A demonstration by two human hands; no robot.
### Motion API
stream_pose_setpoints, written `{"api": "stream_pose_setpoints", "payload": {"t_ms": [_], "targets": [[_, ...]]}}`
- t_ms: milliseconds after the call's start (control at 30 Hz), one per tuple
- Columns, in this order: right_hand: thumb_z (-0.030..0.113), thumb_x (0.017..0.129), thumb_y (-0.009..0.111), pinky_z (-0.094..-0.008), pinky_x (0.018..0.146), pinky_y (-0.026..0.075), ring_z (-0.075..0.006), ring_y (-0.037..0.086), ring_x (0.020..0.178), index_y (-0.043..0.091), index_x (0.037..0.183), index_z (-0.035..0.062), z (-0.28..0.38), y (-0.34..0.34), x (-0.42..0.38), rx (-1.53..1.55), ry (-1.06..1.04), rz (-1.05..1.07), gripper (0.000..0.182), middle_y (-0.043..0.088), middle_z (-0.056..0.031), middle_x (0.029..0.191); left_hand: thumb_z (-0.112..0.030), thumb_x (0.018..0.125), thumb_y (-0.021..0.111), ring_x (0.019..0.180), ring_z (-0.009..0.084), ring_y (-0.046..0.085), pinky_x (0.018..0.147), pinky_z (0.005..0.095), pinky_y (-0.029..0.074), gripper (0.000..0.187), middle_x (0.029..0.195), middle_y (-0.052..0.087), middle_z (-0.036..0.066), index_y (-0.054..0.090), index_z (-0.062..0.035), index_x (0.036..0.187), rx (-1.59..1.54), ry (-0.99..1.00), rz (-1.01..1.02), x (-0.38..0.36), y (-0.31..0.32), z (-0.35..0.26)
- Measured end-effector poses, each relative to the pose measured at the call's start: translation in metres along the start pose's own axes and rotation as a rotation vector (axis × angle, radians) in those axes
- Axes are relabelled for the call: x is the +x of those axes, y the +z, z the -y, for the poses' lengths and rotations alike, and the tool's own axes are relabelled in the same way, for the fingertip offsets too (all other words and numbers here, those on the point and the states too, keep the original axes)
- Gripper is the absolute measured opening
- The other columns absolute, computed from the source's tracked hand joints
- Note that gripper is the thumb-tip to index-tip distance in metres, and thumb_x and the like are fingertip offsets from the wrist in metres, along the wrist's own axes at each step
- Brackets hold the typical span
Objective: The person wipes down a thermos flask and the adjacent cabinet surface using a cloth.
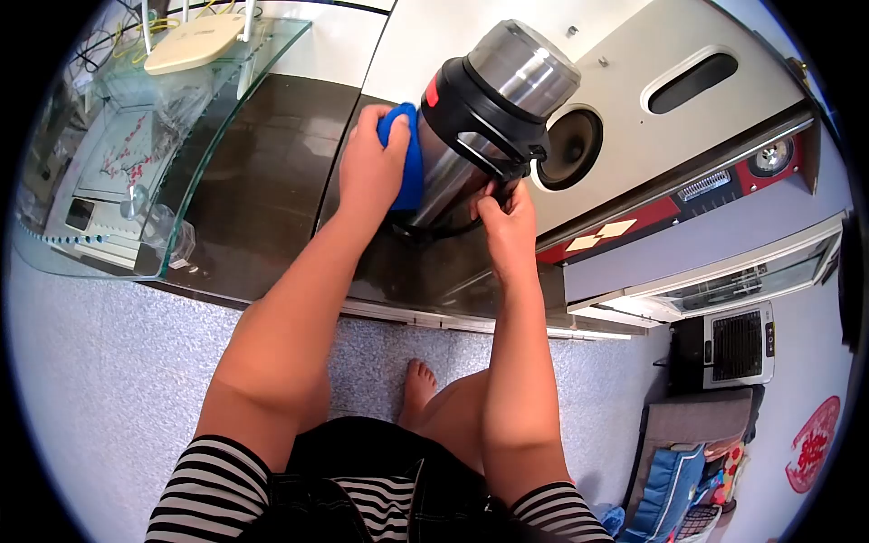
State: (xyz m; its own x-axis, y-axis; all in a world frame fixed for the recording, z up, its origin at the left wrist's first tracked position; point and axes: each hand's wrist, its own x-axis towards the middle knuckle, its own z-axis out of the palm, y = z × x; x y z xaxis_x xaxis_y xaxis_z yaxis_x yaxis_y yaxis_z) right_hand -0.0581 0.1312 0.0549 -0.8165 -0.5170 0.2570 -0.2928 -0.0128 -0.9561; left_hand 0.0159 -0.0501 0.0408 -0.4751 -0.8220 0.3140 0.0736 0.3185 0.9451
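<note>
A large steel thermos (453, 172) with a black collar and handle stands on the dark countertop (281, 154), a red patch near its top. My left hand (373, 163) is closed round a blue cloth (407, 158), which presses against the left side of the thermos. On the other side, my right hand (509, 220) has its fingers closed on the lower part of the black handle. Some of its fingertips are hidden behind the handle.
At the left, a glass shelf (204, 149) carries a white router (195, 43), with a glass item below. Behind the thermos is a pale panel with a round speaker (570, 147). A cooler (738, 346) stands at the right, near a cushioned seat (692, 416).
</note>
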Motion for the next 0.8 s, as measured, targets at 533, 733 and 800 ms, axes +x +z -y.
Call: {"api": "stream_pose_setpoints", "payload": {"t_ms": [533, 733, 800], "targets": [[0.001, 0.086, 0.059, -0.0248, 0.058, 0.041, -0.0074, 0.049, 0.064, 0.055, 0.094, 0.0044, -0.001, 0.0, 0.005, 0.043, -0.047, -0.048, 0.009, 0.055, 0.001, 0.077, -0.034, 0.091, 0.07, 0.086, 0.0333, 0.065, 0.075, 0.0414, 0.052, 0.024, 0.095, 0.063, 0.01, 0.07, -0.0173, 0.108, 0.261, 0.658, -0.136, -0.001, -0.018, -0.076], [0.0, 0.087, 0.058, -0.0246, 0.057, 0.041, -0.0076, 0.05, 0.063, 0.054, 0.094, 0.0054, -0.002, -0.001, 0.004, 0.023, -0.055, -0.058, 0.01, 0.054, 0.0012, 0.077, -0.033, 0.089, 0.073, 0.085, 0.0321, 0.066, 0.072, 0.0407, 0.053, 0.024, 0.098, 0.063, 0.009, 0.072, -0.0193, 0.108, 0.21, 0.603, -0.118, -0.004, -0.016, -0.072], [0.0, 0.087, 0.058, -0.0239, 0.057, 0.04, -0.0067, 0.049, 0.064, 0.055, 0.095, 0.0053, -0.001, 0.001, 0.004, 0.055, -0.056, -0.053, 0.01, 0.054, 0.0013, 0.077, -0.034, 0.086, 0.076, 0.085, 0.0316, 0.066, 0.072, 0.0405, 0.053, 0.026, 0.098, 0.063, 0.01, 0.072, -0.0205, 0.108, 0.267, 0.738, -0.099, -0.018, -0.011, -0.075]]}}
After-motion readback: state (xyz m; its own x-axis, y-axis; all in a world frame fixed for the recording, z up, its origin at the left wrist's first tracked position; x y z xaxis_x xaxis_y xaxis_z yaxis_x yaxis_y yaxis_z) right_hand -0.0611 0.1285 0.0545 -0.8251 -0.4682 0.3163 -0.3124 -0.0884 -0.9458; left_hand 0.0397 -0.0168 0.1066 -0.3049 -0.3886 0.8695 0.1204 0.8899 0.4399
